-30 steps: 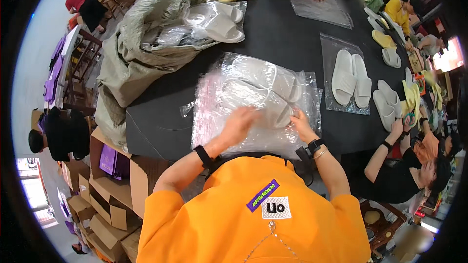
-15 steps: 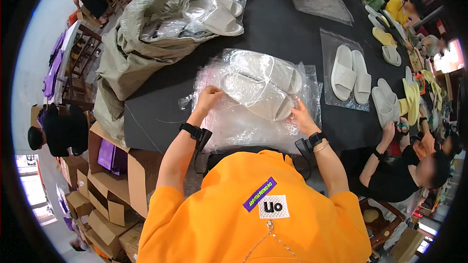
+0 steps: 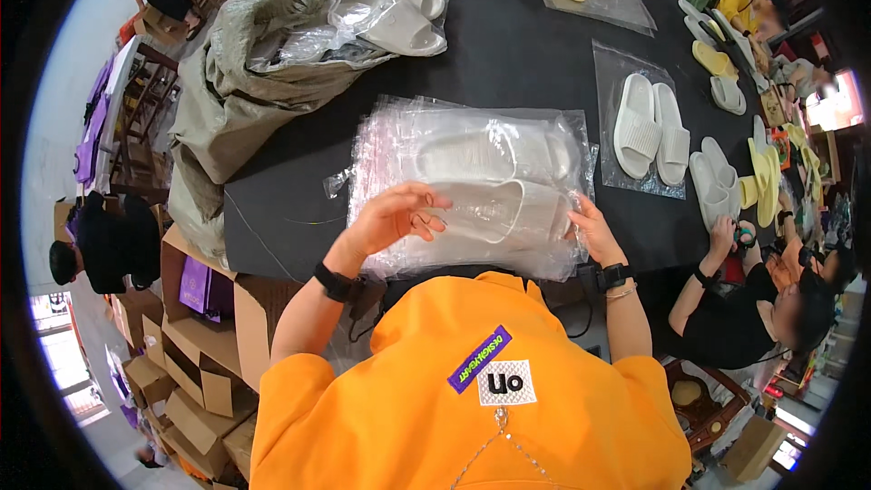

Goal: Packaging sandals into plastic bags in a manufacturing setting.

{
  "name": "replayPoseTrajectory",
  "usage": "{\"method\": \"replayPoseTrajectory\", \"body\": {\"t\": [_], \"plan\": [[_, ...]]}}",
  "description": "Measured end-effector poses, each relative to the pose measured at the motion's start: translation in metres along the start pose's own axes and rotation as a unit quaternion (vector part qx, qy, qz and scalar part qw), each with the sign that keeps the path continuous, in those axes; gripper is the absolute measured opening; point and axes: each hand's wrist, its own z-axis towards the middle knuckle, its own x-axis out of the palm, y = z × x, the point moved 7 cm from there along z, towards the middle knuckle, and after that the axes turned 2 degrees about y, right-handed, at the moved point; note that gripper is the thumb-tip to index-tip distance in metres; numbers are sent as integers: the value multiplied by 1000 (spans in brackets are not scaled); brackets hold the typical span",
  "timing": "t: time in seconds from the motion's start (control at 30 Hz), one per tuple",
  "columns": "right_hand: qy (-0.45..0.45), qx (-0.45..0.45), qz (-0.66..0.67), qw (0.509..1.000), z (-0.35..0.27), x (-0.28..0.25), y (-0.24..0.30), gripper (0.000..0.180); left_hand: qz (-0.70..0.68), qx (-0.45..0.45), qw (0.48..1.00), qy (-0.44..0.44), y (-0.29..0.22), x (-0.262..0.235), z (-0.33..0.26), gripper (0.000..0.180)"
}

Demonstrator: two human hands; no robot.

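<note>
Slippers (image 3: 535,210) straightened, left hand (image 3: 390,218) above, right hand (image 3: 595,230) perhaps pinching plastic (image 3: 472,256)

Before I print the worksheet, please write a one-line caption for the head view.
Left hand and right hand at pale slippers among clear plastic bags on a black table.

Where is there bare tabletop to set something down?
Beyond the bag stack, black tabletop lies bare between the sack and the white slippers at right. Smaller patch: between sack and stack. Crowded: right edge, with loose slippers.
</note>
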Motion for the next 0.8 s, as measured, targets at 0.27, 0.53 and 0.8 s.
{"method": "replayPoseTrajectory", "body": {"t": [0.27, 0.53, 0.8], "plan": [[-90, 48, -46, 994, 9, -9, -28, 53, 733, 154, 662, -24, 55, -45, 32, 40], [-60, 4, 31, 998, 18, 4, -25, 43, 853, 145, 502, 0, 46, -21, 86, 24], [-37, 39, 202, 978, 14, 7, -48, 28, 808, 184, 560, -12, 46, 13, 88, 36]]}}
